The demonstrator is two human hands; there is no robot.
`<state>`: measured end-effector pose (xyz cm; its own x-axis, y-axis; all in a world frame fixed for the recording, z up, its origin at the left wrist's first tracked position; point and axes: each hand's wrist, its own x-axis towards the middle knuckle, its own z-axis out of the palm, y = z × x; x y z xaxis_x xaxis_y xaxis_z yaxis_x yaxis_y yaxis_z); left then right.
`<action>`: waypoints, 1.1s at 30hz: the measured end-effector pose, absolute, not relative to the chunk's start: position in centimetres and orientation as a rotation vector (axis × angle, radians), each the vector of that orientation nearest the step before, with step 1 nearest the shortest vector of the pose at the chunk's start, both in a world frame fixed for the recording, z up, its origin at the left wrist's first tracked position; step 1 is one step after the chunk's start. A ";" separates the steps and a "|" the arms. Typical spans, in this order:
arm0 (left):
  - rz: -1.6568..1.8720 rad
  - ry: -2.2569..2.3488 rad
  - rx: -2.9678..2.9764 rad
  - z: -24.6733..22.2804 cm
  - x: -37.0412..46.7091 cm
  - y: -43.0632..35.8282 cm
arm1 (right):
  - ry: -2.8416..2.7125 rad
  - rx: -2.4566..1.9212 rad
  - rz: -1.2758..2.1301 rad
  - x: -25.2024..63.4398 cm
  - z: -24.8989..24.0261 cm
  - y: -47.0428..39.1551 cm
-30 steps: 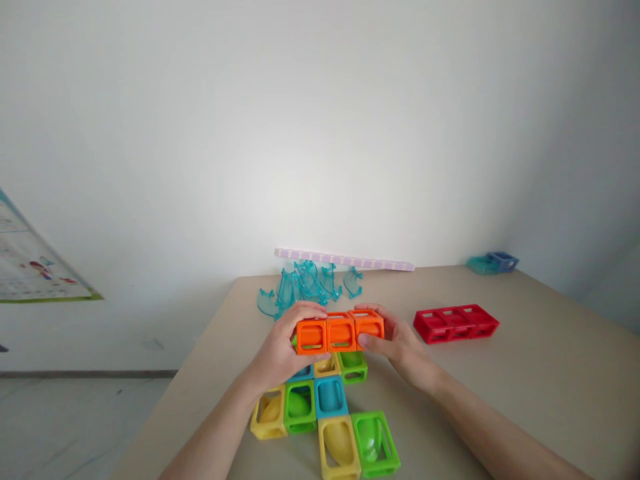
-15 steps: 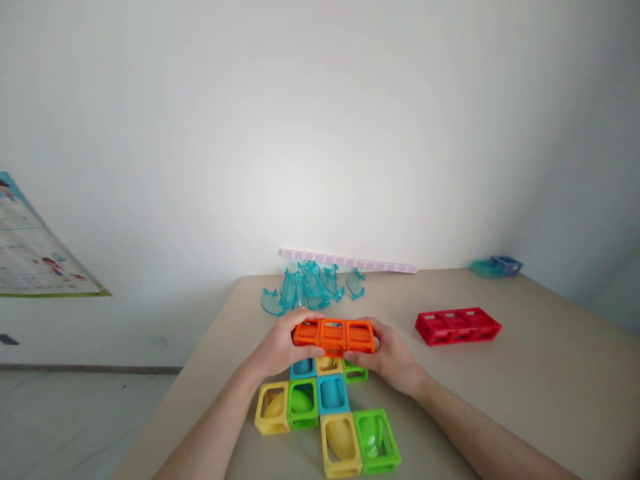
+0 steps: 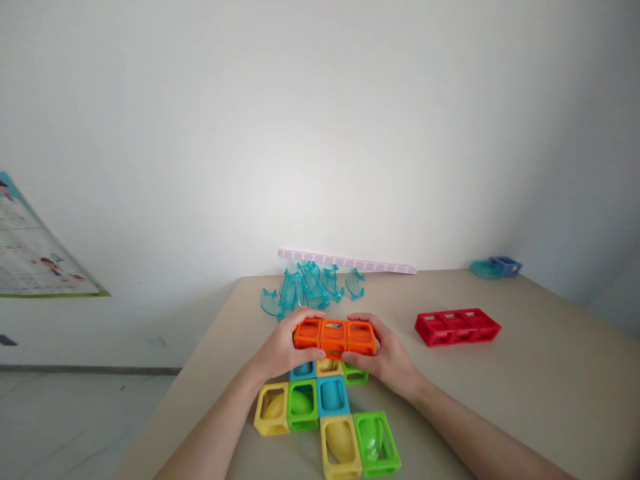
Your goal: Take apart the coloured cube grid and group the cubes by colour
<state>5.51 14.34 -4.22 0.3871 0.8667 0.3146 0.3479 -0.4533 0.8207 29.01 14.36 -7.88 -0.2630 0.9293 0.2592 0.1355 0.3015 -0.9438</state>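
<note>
Both hands grip a row of three joined orange open-sided blocks (image 3: 334,336), one at each end. My left hand (image 3: 285,347) has its thumb on the near side and its fingers over the top at the left end. At the right end, my right hand (image 3: 387,351) holds the row between thumb and fingers. Below and partly behind the orange row lies a group of joined yellow, green and blue blocks (image 3: 333,395) on the table. Rounded pieces sit inside several of them. The far blocks are partly covered by the orange row and hands.
Clear teal plastic pieces (image 3: 310,287) are heaped at the back left. A pale purple strip (image 3: 347,261) lies along the wall. To the right stands a red three-block row (image 3: 458,327). A blue block (image 3: 506,267) is at the far right corner of the table (image 3: 545,373).
The fingers of my right hand have come up over the top of the orange row's right end. The row has barely shifted.
</note>
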 end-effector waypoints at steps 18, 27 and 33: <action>1.112 0.887 2.029 -4.7 5.6 14.5 | -1.781 -0.984 0.971 29.7 -7.5 14.7; 1.156 0.830 1.987 -4.6 5.6 14.8 | -1.810 -0.987 0.874 29.5 -7.6 14.6; 1.032 0.868 2.043 -4.4 5.0 14.6 | -1.798 -0.906 0.653 29.0 -6.0 13.1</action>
